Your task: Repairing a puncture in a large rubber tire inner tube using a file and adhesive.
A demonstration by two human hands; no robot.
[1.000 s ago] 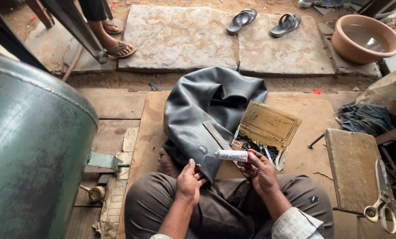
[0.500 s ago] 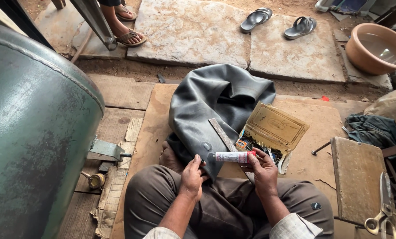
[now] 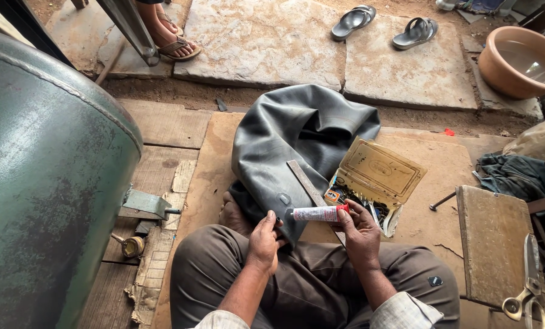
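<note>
A large dull-green metal tank (image 3: 41,183), scuffed and rounded, stands well to the left of the hands, and a limp, smooth black rubber inner tube (image 3: 297,146) lies crumpled just ahead of them, a worn tin box (image 3: 376,176) with its lid open beside it to the right. The left hand (image 3: 264,240) pinches the tube's near edge, while the right hand (image 3: 360,234) grips a small white glue tube (image 3: 317,214) by its red end, held level between both hands. The view has shifted slightly since a moment ago; the grips are unchanged.

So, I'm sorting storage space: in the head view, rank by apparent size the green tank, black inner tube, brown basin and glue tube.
1. green tank, though nearness to the camera inflates it
2. black inner tube
3. brown basin, partly cut off
4. glue tube
</note>
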